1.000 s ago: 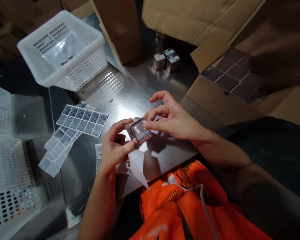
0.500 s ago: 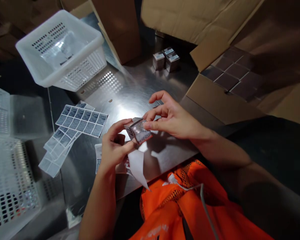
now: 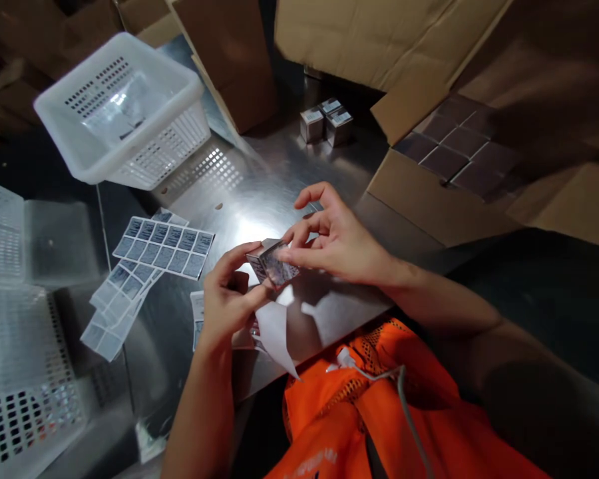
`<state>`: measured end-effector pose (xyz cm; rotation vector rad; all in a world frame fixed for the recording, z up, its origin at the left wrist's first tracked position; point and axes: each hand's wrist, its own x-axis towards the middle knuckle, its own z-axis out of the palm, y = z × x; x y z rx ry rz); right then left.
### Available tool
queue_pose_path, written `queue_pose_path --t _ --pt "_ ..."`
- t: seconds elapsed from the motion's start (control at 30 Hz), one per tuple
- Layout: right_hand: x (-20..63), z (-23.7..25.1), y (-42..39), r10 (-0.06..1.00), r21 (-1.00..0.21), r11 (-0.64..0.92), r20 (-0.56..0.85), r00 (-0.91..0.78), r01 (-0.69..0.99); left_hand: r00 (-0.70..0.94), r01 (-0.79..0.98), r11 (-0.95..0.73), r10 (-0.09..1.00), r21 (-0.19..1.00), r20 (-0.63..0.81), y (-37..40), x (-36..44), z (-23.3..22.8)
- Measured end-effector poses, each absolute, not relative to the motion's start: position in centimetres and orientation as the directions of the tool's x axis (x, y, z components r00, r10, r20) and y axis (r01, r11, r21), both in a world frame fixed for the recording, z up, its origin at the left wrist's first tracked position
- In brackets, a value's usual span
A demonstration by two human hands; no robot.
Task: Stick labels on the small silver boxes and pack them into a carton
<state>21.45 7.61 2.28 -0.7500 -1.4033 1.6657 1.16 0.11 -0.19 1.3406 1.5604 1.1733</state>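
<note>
A small, shiny cardboard box [image 3: 272, 266] is held tilted above the metal table. My left hand [image 3: 232, 286] grips its left end between thumb and forefinger. At the upper right edge, the thumb of my right hand [image 3: 329, 243] lies against the printed face, with the forefinger bent close behind; its other fingers are curled, one raised. Under my left hand hangs a curled white sheet [image 3: 277, 332], partly hidden by that hand. To the left lie overlapping sheets of printed labels [image 3: 164, 246], and part of another label sheet [image 3: 198, 313] shows beside my left wrist.
A white perforated basket [image 3: 124, 113] stands at the back left, with more white baskets [image 3: 30, 372] along the left edge. Three small boxes [image 3: 326, 123] sit on the metal table [image 3: 249, 179]. At right, an open carton [image 3: 419, 196] holds rows of dark boxes.
My right thumb has slid slightly left and down across the box's face. The box stays in my left hand. The whole view has shifted a little.
</note>
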Motion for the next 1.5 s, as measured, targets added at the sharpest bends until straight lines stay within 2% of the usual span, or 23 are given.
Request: queue_pose_path --t 0.13,0.27,0.33,0.43,0.5,0.53,0.6,0.67,0.7,0.77,0.83,0.93,1.1,1.3,1.37,1.43,1.47,1.5 --pt "21.7 2.7 8.0 0.858 -0.985 -0.093 -0.006 -0.513 -0.144 -0.181 0.306 0.018 0.983 0.952 0.039 -0.4 1.3 0.1" --pt "22.0 3.4 8.8 0.629 -0.939 -0.331 -0.149 -0.763 -0.09 -0.116 0.269 -0.036 0.991 0.962 0.07 -0.9 1.4 -0.1" --pt "21.9 3.5 9.0 0.582 -0.916 -0.388 -0.157 -0.798 -0.102 -0.081 0.36 -0.103 0.987 0.927 0.141 -1.0 1.3 -0.4" --pt "22.0 3.6 8.2 0.681 -0.956 -0.276 -0.124 -0.722 -0.096 -0.009 0.669 -0.188 0.965 0.719 0.261 -1.0 1.2 -0.8" --pt "23.0 4.1 7.1 0.813 -1.0 -0.019 -0.023 -0.581 0.013 0.07 0.786 -0.236 0.952 0.572 0.297 -1.1 1.2 -0.8" --pt "24.0 4.5 6.6 0.873 -0.986 0.135 0.073 -0.482 0.095 0.104 0.801 -0.263 0.946 0.537 0.309 -1.1 1.4 -0.6" --pt "26.9 5.8 5.7 0.916 -0.894 0.37 0.304 -0.263 0.253 0.135 0.794 -0.3 0.935 0.528 0.328 -1.3 1.7 0.0" --pt "30.7 7.1 5.5 0.885 -0.799 0.444 0.461 -0.059 0.405 0.101 0.799 -0.275 0.938 0.535 0.331 -1.5 1.9 0.8" --pt "32.7 7.6 5.7 0.824 -0.696 0.441 0.564 0.052 0.567 0.063 0.816 -0.238 0.942 0.527 0.328 -1.6 2.0 1.2" --pt "36.4 8.1 6.6 0.721 -0.481 0.291 0.679 0.141 0.827 -0.023 0.863 -0.146 0.945 0.483 0.326 -1.6 1.7 1.8" --pt "39.1 7.7 7.8 0.757 -0.331 0.101 0.638 0.144 0.938 -0.101 0.893 -0.059 0.94 0.446 0.326 -1.3 1.3 2.0" --pt "40.8 6.8 9.0 0.87 -0.229 -0.048 0.469 0.154 0.972 -0.2 0.899 0.035 0.919 0.436 0.34 -0.9 0.9 1.5" --pt "41.1 7.0 9.6 0.903 -0.302 -0.127 0.359 0.236 0.945 -0.249 0.866 0.035 0.895 0.498 0.371 -0.4 0.8 0.5" --pt "43.0 5.9 12.6 0.966 -0.354 -0.029 0.231 0.118 0.935 -0.167 0.841 -0.081 0.902 0.535 0.399 0.6 0.5 -0.1" --pt "42.2 5.5 12.4 0.966 -0.339 -0.016 0.238 0.102 0.941 -0.168 0.85 -0.081 0.895 0.52 0.413 0.6 0.8 -0.2" --pt "39.5 5.5 11.0 0.943 -0.326 0.038 0.325 0.075 0.944 -0.179 0.859 -0.058 0.897 0.508 0.404 0.7 1.1 -0.5" --pt "37.3 5.6 9.8 0.928 -0.326 0.094 0.371 0.036 0.941 -0.187 0.861 -0.045 0.897 0.506 0.399 0.7 1.3 -0.6" --pt "34.8 5.8 8.6 0.886 -0.364 0.236 0.461 -0.046 0.901 -0.196 0.862 -0.036 0.897 0.506 0.397 0.7 1.5 -0.8"
